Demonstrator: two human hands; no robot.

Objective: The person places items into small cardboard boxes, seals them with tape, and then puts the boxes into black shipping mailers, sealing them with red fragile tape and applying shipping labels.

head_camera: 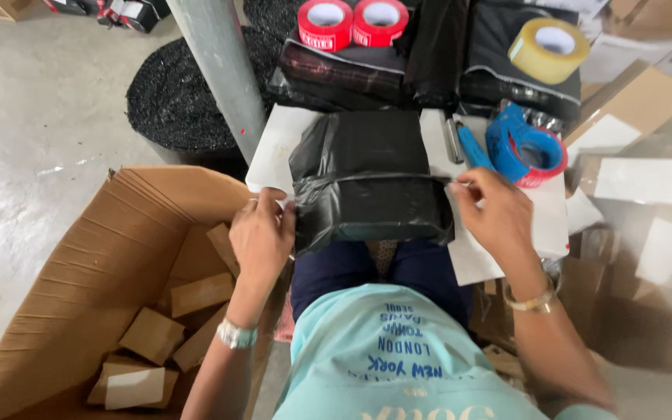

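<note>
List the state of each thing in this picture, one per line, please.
black parcel: wrapped, lying on the white board, a band across it.
left hand: gripping the parcel's left edge.
right hand: pinching at the band's right end.
cardboard box: open, small boxes inside.
blue tape dispenser: loaded, lying idle.
two red tape rolls: untouched.
clear tape roll: tilted, untouched.

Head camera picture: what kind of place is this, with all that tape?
Probably a packing or shipping workroom. Red tape rolls and a blue tape dispenser sit by a black plastic parcel that both hands hold, and a big cardboard box holds small cartons.
</note>
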